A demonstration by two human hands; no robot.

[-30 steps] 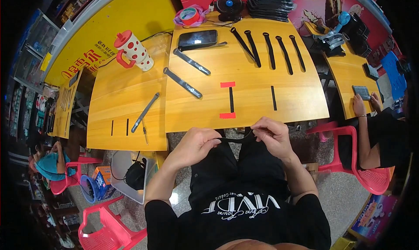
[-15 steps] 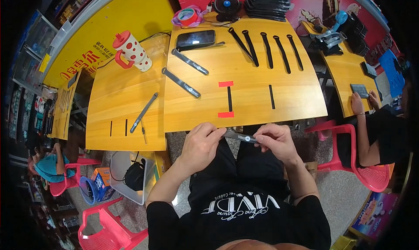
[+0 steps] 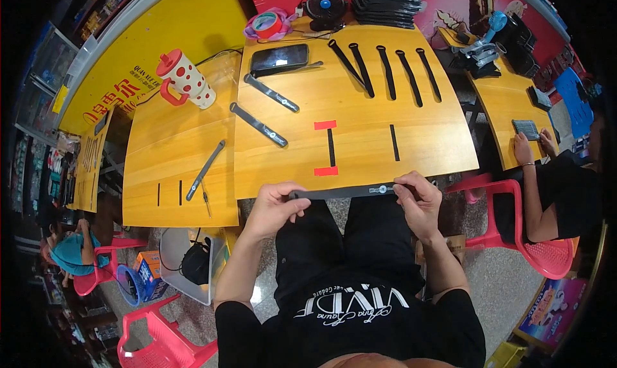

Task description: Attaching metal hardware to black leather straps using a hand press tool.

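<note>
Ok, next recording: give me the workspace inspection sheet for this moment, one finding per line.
Surface: wooden table, with red tape marks framing a black line.
Job's things: a long dark strap held level at the table's near edge.
Clutter: five black straps in a row, two grey straps, a phone, a spotted red-and-white mug, a small fan, tape rolls.
Grip: left hand pinches one strap end, right hand the other.
Cables: a thin black cable near the mug.
Surroundings: red plastic chairs; another person's hands at a neighbouring table.
</note>
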